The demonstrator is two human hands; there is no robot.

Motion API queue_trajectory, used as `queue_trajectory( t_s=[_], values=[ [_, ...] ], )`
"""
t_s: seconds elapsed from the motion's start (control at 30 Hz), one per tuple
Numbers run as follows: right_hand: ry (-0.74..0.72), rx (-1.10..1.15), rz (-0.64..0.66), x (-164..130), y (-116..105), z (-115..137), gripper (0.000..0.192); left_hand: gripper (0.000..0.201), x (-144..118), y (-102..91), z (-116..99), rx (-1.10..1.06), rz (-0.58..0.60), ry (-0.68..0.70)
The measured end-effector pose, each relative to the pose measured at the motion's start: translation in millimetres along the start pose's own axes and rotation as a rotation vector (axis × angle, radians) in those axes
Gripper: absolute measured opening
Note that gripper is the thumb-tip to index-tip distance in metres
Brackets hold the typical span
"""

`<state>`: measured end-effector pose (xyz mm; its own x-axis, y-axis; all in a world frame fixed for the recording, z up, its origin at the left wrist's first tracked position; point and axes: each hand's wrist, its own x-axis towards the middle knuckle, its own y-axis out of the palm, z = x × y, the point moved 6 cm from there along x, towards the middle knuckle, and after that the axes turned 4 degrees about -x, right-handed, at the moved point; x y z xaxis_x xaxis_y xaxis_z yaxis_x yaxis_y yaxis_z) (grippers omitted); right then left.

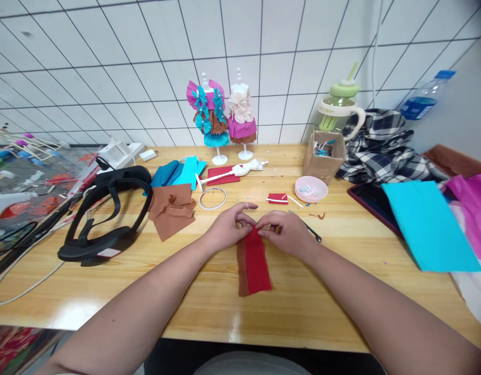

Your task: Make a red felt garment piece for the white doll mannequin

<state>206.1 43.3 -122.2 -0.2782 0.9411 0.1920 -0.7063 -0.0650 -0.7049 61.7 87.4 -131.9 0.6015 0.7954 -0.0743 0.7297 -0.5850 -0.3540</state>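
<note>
A strip of red fabric (258, 263) with a brown fabric piece (243, 271) along its left side lies on the wooden table in front of me. My left hand (230, 226) pinches the far end of the strip between thumb and fingers. From the other side, my right hand (285, 234) has its thumb and fingertips closed on the same far end, close to the left fingertips. A dark-handled tool (314, 233) lies partly hidden behind my right hand. Beyond the hands rests a small red fabric piece (277, 198) with white strips on it.
Two dressed mini mannequins (211, 117) stand by the tiled wall; a bare white one (246, 167) lies down. A pink bowl (311, 188) and cardboard box (324, 159) are at right. Brown cloth (172, 208) and a black headset (108, 219) lie left, turquoise fabric (431, 224) right.
</note>
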Motion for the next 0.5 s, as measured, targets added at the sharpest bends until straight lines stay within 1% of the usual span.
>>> queue_trajectory(
  t_s=[0.17, 0.33, 0.5],
  values=[
    [-0.012, -0.017, -0.014, 0.8, -0.6, 1.0, 0.012, 0.056, -0.3, 0.3, 1.2, -0.052, 0.007, -0.026],
    [-0.061, -0.103, -0.068, 1.7, -1.2, 2.6, 0.011, 0.058, -1.2, -0.6, 1.5, -0.079, 0.017, -0.057],
    [-0.12, -0.224, -0.063, -0.5, -0.9, 6.3, 0.014, 0.062, -1.4, -0.5, -0.5, -0.141, 0.027, -0.086]
  ],
)
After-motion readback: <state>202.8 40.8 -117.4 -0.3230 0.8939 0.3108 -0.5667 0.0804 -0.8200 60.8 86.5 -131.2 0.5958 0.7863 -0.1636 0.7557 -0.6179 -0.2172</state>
